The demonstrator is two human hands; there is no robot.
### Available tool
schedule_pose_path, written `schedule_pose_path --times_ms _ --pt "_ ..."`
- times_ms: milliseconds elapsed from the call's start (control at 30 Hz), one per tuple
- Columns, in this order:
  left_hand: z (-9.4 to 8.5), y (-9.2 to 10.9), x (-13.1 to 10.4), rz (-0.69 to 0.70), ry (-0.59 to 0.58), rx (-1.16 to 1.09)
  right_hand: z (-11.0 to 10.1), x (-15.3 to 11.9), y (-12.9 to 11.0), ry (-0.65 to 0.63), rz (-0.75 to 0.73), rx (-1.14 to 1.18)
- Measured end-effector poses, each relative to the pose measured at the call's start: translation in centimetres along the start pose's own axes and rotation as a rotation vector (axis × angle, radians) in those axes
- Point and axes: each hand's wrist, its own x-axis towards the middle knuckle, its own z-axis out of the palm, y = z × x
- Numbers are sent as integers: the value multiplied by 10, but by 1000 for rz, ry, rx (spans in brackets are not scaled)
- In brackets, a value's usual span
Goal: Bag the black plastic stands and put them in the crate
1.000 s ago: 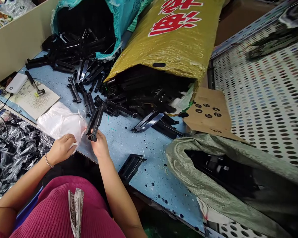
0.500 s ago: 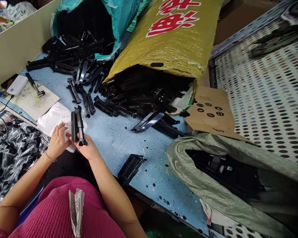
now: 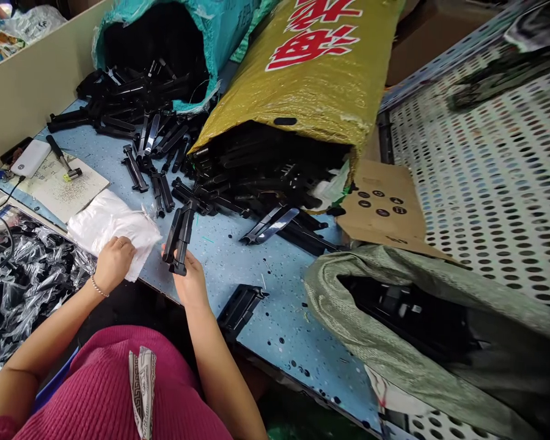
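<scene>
My right hand [image 3: 192, 280] is wrapped round the lower end of a black plastic part [image 3: 181, 235], which is held up over the blue speckled table [image 3: 252, 269]. My left hand [image 3: 114, 263] rests on a stack of thin white plastic bags [image 3: 114, 226], its fingers curled together at the stack's right side. Whether a bag is pinched between these fingers is too small to tell. Another black part [image 3: 242, 308] lies at the table's front edge, to the right of my right hand. Behind the hands, many similar black parts [image 3: 160, 189] are scattered.
A teal sack [image 3: 224, 43] and a yellow sack [image 3: 311, 91] spill black parts. At left are a hammer [image 3: 64, 159], a white power bank [image 3: 31, 157] and a heap of plastic-wrapped parts [image 3: 32, 287]. A grey-green cloth sack [image 3: 334, 305] and cardboard [image 3: 380, 201] lie at right.
My right hand has moved right with the black part, away from my left hand. My left hand has come down onto the white bags, and its fingers have curled.
</scene>
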Motion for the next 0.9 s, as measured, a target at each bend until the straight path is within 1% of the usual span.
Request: schedule_pose_path --times_ms 133,233,300,367,433,500,567,700,800,867,900 --pt "-10 -16 7 -84 -31 -348 -1 -12 -2 -89 102 113" --pt "-15 -16 8 -145 -55 -456 6 -13 -4 -169 153 196" --pt "-15 -11 8 -197 -47 -451 13 -10 -3 -216 179 226" --pt "-13 -8 8 -214 -30 -419 20 -7 0 -251 186 231" --pt "-11 -8 8 -192 -17 -396 25 -3 4 -252 169 205" --pt "-10 -9 8 -173 -11 -388 27 0 7 -222 150 179" --pt "-10 -11 8 -164 -12 -375 27 1 9 -210 157 187" --pt "-13 -12 8 -117 -8 -347 28 4 15 -228 177 194" --pt "-22 -13 6 -97 101 -398 26 7 22 -175 190 140" --pt "-29 -15 2 -36 169 -380 25 9 28 -149 200 125" --pt "-33 -16 0 13 177 -328 24 9 31 -143 198 122"
